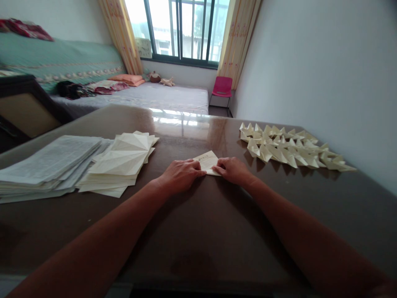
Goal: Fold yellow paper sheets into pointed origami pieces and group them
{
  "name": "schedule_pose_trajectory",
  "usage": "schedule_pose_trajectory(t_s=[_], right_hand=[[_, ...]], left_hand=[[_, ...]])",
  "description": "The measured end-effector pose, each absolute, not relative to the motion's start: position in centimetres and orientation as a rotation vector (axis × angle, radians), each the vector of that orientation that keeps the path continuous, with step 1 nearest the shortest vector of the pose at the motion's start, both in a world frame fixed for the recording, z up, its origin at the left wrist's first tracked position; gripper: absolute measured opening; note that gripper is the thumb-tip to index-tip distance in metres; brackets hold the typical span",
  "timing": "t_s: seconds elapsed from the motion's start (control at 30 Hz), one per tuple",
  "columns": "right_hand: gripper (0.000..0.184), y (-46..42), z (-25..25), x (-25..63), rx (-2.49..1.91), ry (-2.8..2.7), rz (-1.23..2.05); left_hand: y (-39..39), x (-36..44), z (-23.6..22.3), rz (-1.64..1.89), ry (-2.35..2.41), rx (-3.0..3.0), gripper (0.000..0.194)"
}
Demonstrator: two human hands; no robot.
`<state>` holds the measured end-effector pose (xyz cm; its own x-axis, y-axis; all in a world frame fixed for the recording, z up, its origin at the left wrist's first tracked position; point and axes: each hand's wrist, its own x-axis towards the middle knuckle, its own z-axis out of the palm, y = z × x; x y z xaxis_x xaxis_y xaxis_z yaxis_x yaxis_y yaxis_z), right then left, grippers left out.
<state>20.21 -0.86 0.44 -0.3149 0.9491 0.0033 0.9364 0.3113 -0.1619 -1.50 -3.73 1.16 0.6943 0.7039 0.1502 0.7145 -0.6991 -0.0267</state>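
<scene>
A small folded sheet of cream paper [207, 160] with some dark printing lies on the brown table [192, 231], in front of me. My left hand [182, 174] grips its left edge, fingers bent and thumb along the near side. At the right corner, my right hand [233, 169] pinches the same paper between thumb and curled fingers. Parts of the paper are hidden beneath both hands. To the left rests a stack of creased cream sheets [124, 155]. Several folded, pointed paper shapes [285, 145] stand in rows to the right.
A thick pile of printed paper sheets [52, 159] lies at the table's left side. Beyond the table are a bed [176, 97] and a pink chair [222, 87] under the window. A white wall [325, 70] runs along the right.
</scene>
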Motion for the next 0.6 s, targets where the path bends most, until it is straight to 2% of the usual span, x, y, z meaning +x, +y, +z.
schedule_pose_trajectory(t_s=[0.2, 0.37, 0.6], right_hand=[[0.029, -0.8, 0.1, 20.1, -1.77, -2.464, 0.198], [0.029, -0.9, -0.2, 20.3, -1.763, -2.459, 0.194], [0.026, -3.2, 2.2, 19.1, -1.543, -2.644, -0.043]], left_hand=[[-4.0, -1.0, 1.2, -0.134, -1.17, -2.78, 0.029], [-4.4, -0.6, 1.1, -0.117, -1.129, -2.741, 0.034], [-4.3, -0.6, 1.1, -0.068, -1.155, -2.741, 0.038]])
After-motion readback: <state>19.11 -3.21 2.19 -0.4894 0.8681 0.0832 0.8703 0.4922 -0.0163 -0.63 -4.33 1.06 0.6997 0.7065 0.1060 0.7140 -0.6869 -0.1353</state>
